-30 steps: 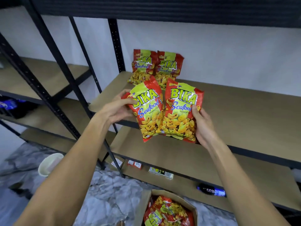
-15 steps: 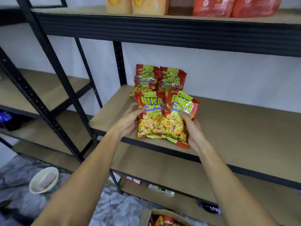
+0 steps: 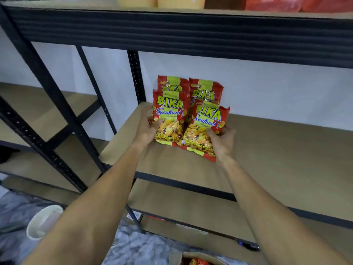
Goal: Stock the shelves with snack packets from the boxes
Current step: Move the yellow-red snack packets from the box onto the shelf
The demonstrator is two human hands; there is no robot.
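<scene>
Two red-and-yellow Bika Seafood snack packets stand on the middle wooden shelf (image 3: pixel 277 153), in front of two more packets (image 3: pixel 207 90) that lean against the white wall. My left hand (image 3: pixel 147 129) grips the left front packet (image 3: pixel 169 115) by its left edge. My right hand (image 3: pixel 222 140) holds the right front packet (image 3: pixel 205 127) at its lower right side. Both front packets rest with their bottoms on the shelf board. The cardboard box (image 3: pixel 200 260) with more red packets sits on the floor at the bottom edge.
Black metal uprights (image 3: pixel 44 87) stand to the left. The shelf above (image 3: pixel 191 27) carries yellow and red packages. The lower shelf (image 3: pixel 191 213) holds small items, and a round white tub (image 3: pixel 43 220) sits on the marble floor. The middle shelf stretches bare to the right.
Both hands carried the two packets forward from mid-air and set them down on the shelf in front of the back pair. The view tilted upward.
</scene>
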